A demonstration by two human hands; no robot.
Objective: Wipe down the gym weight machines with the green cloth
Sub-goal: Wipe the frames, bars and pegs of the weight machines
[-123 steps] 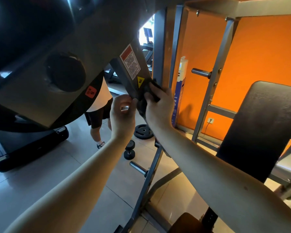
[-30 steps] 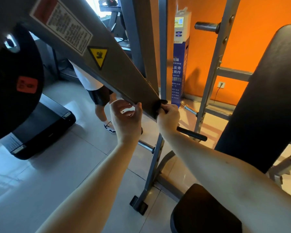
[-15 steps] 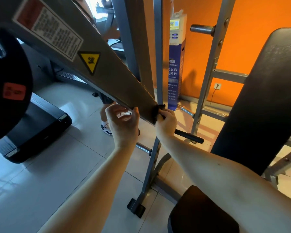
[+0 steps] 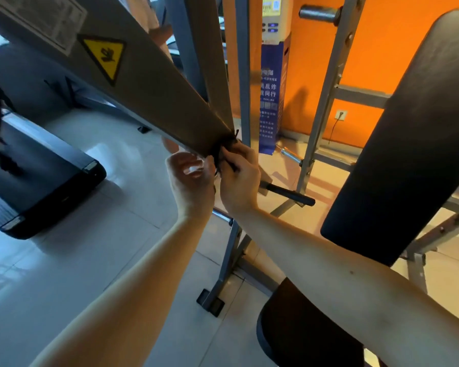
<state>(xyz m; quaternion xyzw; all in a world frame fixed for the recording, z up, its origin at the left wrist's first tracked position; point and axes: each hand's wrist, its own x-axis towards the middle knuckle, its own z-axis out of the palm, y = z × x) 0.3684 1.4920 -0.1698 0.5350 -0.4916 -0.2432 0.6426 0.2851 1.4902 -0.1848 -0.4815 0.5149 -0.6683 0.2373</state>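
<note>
The right hand (image 4: 239, 178) pinches the dark-looking cloth (image 4: 224, 149) in its fingers against the lower end of the slanted grey machine arm (image 4: 149, 83). The left hand (image 4: 190, 181) curls just beneath that end, beside the cloth; I cannot tell whether its fingers grip anything.

Grey machine arm (image 4: 149, 83), yellow-black warning triangle (image 4: 104, 58). Orange wall (image 4: 398, 49), black back pad (image 4: 408, 144), blue stand (image 4: 269, 102) with white lettering. Cloth (image 4: 224, 152) reads dark.

Right hand (image 4: 239, 181) pinches cloth (image 4: 224, 149) at beam (image 4: 149, 83)
</note>
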